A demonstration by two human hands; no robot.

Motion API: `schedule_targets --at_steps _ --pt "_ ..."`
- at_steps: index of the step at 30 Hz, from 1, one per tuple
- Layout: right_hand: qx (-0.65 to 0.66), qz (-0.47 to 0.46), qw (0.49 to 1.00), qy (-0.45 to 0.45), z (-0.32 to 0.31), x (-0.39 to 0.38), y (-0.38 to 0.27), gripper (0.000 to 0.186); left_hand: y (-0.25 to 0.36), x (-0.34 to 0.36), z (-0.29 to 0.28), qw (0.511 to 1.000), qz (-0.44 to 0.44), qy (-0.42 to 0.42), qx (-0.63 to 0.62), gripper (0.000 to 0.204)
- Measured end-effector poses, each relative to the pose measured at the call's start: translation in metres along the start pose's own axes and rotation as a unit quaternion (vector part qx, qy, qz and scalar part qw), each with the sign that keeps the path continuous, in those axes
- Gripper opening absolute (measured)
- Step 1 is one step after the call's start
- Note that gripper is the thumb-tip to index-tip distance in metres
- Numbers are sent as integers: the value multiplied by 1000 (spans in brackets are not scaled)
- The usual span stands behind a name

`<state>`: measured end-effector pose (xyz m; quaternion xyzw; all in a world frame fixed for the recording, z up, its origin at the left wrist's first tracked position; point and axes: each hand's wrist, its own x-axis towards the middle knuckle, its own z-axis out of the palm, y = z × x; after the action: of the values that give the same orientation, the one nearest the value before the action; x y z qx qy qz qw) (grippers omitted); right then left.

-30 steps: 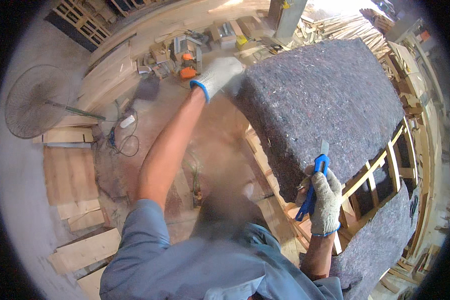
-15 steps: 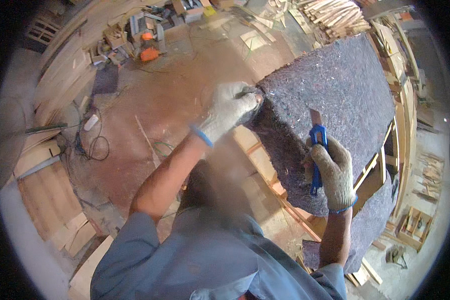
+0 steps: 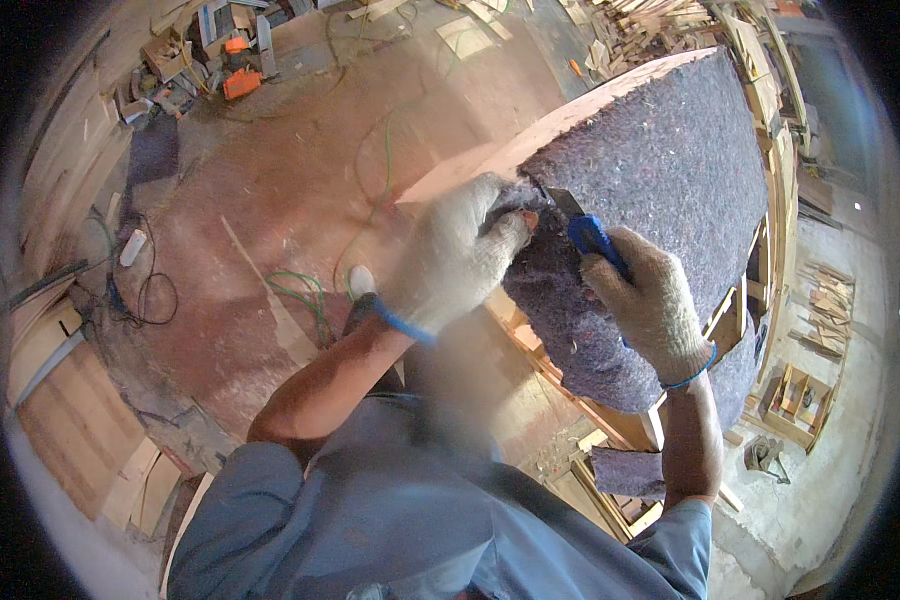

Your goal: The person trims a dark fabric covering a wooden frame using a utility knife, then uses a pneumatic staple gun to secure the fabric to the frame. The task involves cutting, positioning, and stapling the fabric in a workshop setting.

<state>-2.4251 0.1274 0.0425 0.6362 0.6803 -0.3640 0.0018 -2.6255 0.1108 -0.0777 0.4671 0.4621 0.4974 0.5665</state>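
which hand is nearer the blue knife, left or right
Right. The right hand holds the blue knife by its handle; the left hand is to the left of the blade, holding the grey felt at its edge.

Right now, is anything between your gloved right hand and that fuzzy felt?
Only the blue utility knife in the right hand; nothing else visible. Its blade is near the left hand, which pinches the grey felt.

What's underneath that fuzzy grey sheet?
Below the grey sheet, parts of a wooden frame show along its lower edges, and a pale strip shows along its upper-left edge. Whatever lies beneath its middle is covered, so I can't tell.
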Motion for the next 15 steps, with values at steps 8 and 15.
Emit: schedule_targets --at_steps 8,15 --pt "-52 11 998 -21 -3 4 -12 19 0 -4 -6 993 49 30 107 14" --pt "-141 -23 989 -21 -8 7 -19 19 -1 -5 -3 969 125 71 202 9"
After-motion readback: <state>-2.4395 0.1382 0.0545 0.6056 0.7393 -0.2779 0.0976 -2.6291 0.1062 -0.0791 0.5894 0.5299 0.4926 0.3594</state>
